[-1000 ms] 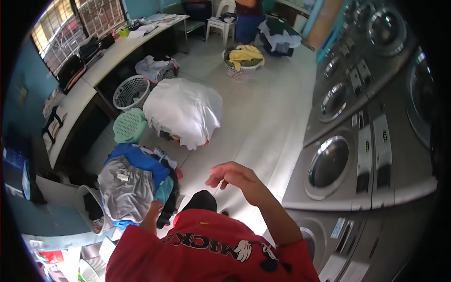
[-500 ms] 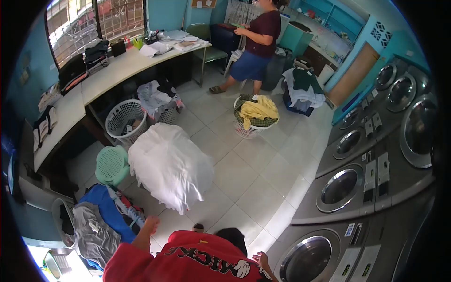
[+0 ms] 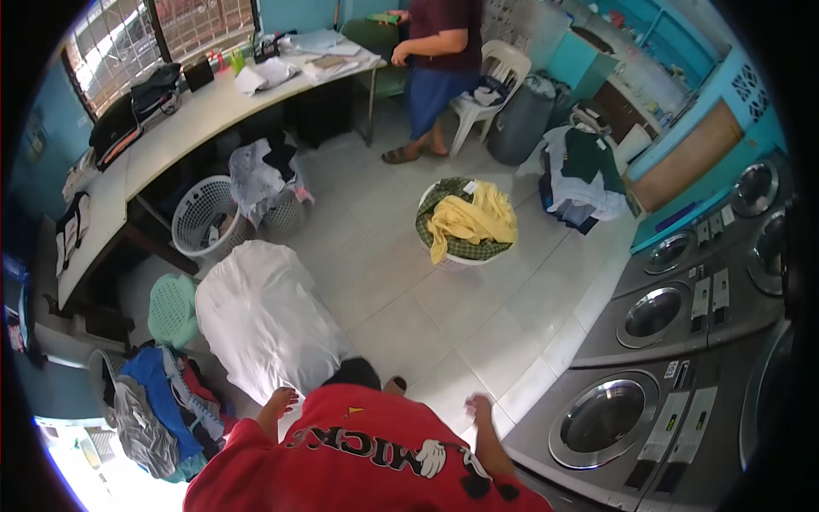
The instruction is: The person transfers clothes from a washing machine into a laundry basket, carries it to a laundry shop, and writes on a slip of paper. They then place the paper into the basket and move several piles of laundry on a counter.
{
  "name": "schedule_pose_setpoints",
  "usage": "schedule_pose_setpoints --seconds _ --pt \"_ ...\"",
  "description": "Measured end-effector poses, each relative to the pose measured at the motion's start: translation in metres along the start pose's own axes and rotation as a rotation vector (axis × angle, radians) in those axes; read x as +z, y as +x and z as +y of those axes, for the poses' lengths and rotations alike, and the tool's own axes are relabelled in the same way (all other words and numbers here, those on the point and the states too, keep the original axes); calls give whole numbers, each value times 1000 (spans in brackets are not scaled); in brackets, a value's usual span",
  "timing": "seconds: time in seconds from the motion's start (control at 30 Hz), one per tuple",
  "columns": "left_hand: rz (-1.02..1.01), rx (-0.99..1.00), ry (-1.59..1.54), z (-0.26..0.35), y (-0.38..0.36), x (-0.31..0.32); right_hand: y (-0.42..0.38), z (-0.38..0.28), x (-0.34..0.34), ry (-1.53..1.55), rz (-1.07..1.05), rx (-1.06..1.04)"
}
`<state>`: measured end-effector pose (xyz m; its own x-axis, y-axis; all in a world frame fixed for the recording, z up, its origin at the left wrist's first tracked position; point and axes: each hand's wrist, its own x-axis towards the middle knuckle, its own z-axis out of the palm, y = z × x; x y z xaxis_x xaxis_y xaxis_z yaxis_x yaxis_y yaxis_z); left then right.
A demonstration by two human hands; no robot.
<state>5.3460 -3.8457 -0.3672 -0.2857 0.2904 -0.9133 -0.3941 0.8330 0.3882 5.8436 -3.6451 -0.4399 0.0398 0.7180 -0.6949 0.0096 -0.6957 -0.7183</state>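
Observation:
My left hand (image 3: 284, 401) hangs low beside my body with its fingers loosely apart, holding nothing. In this view it overlaps the lower edge of a large bundle covered in white cloth (image 3: 260, 316). My right hand (image 3: 479, 409), slightly blurred, is held out over the tiled floor with fingers apart and nothing in it. To its right stands the nearest front-loading machine (image 3: 603, 421), its round door closed. A basket (image 3: 465, 263) heaped with yellow cloth (image 3: 473, 218) and green checked cloth stands on the floor ahead.
A person (image 3: 439, 72) stands by a white plastic chair (image 3: 495, 81). Piled clothes (image 3: 162, 418) and a green stool (image 3: 173, 309) lie left. A white basket (image 3: 209, 243) sits under the long table (image 3: 205, 128). Dark clothes (image 3: 584, 171) are stacked back right, near a row of machines.
I have stepped forward, so the white bundle and yellow-topped basket sit closer. Both hands have shifted in view, the left now near the bundle. The other person has moved left, showing the chair.

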Motion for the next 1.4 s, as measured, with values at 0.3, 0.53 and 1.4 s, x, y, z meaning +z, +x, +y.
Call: schedule_pose_setpoints --seconds 0.3,0.53,1.4 --pt "163 -108 -426 23 68 12 146 -267 133 -201 -30 -195" --pt "228 259 -568 196 100 3 181 -283 277 -502 -395 111" --pt "653 361 -669 553 184 -86 314 -617 834 -619 -984 -609"
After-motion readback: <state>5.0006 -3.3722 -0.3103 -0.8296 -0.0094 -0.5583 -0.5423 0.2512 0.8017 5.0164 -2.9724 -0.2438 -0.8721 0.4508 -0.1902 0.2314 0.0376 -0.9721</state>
